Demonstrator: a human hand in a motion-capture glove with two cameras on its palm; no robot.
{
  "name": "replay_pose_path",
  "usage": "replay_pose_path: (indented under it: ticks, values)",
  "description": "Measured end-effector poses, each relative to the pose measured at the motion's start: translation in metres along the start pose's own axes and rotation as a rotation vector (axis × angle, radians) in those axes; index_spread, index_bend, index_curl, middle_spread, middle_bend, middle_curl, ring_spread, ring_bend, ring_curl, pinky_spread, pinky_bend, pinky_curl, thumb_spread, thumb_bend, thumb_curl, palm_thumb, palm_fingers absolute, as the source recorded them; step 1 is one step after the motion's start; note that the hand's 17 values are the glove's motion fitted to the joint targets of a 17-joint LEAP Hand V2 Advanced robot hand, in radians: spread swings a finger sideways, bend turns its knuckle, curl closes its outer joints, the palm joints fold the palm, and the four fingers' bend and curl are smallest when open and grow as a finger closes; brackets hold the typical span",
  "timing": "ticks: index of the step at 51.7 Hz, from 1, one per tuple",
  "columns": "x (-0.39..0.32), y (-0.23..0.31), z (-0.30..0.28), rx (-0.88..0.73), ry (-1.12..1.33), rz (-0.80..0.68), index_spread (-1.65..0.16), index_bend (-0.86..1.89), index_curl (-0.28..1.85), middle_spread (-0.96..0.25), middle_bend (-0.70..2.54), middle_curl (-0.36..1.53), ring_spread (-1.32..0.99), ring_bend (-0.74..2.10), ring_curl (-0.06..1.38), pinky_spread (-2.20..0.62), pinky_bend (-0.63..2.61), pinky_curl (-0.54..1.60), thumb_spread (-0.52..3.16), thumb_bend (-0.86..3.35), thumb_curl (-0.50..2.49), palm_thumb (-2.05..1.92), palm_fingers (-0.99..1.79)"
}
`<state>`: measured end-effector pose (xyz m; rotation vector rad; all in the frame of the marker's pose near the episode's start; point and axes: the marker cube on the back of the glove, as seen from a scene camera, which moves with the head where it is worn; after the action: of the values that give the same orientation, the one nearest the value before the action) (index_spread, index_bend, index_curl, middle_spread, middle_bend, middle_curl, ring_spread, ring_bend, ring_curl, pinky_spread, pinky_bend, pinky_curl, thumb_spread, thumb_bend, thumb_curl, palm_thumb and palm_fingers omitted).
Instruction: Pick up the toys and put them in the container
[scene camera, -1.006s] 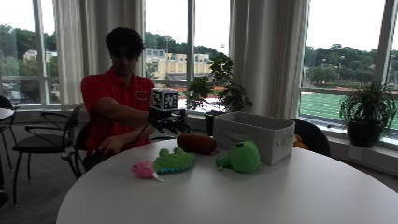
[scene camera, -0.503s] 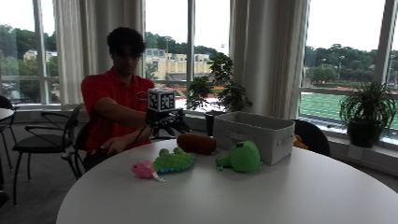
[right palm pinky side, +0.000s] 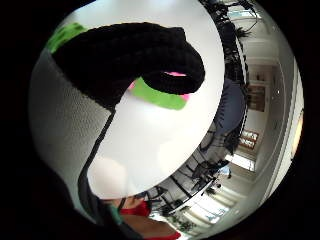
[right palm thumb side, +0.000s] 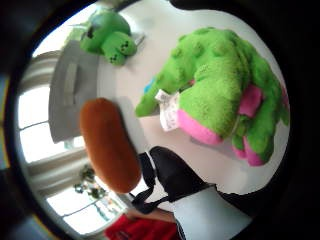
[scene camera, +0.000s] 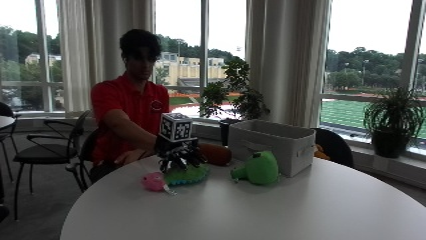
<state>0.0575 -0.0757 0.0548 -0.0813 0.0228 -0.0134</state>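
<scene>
Outside view shows the black gloved right hand, fingers loosely bent and holding nothing, just over the soft, light, squashy green and pink plush dinosaur on the white round bench, best grabbed round its fat middle.

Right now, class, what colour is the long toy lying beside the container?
Brown, clearest in the thumb-side palm view.

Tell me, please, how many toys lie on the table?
3, perhaps more hidden: a green-and-pink dinosaur under the gloved hand, a brown toy behind it, a green toy beside the container.
</scene>
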Motion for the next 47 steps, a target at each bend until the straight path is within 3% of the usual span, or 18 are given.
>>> replay_pose_path:
  ticks: [19, 27, 33, 37, 40, 47]
  values:
    - [-0.002, -0.036, 0.026, -0.165, 0.063, -0.072, -0.37, 0.09, 0.2, -0.08, 0.14, 0.24, -0.02, 0.26, 0.25, 0.11, 1.21, 0.41, 0.98, -0.03, 0.25, -0.02, -0.15]
    - [-0.006, -0.034, 0.028, -0.199, 0.025, -0.093, -0.39, 0.1, 0.17, -0.08, 0.13, 0.22, -0.02, 0.47, 0.31, 0.06, 1.27, 0.41, 1.01, -0.02, 0.28, 0.01, -0.07]
    - [-0.009, -0.03, 0.028, -0.165, -0.08, -0.119, -0.43, 0.19, 0.19, -0.14, 0.22, 0.25, -0.11, 0.58, 0.33, -0.06, 1.17, 0.37, 1.08, 0.02, 0.3, 0.09, 0.14]
    - [-0.01, -0.028, 0.028, -0.088, -0.118, -0.11, -0.44, 0.19, 0.19, -0.22, 0.26, 0.27, -0.28, 0.81, 0.39, -0.22, 1.19, 0.37, 1.16, 0.1, 0.34, 0.25, 0.56]
    - [-0.011, -0.028, 0.027, -0.057, -0.108, -0.104, -0.44, 0.16, 0.19, -0.27, 0.29, 0.29, -0.35, 0.91, 0.41, -0.27, 1.18, 0.36, 1.21, 0.15, 0.37, 0.35, 0.68]
    - [-0.005, -0.029, 0.019, 0.038, -0.118, -0.047, -0.45, 0.33, 0.26, -0.36, 0.43, 0.36, -0.45, 0.94, 0.46, -0.34, 1.14, 0.39, 0.99, 0.28, 0.52, 0.66, 0.95]
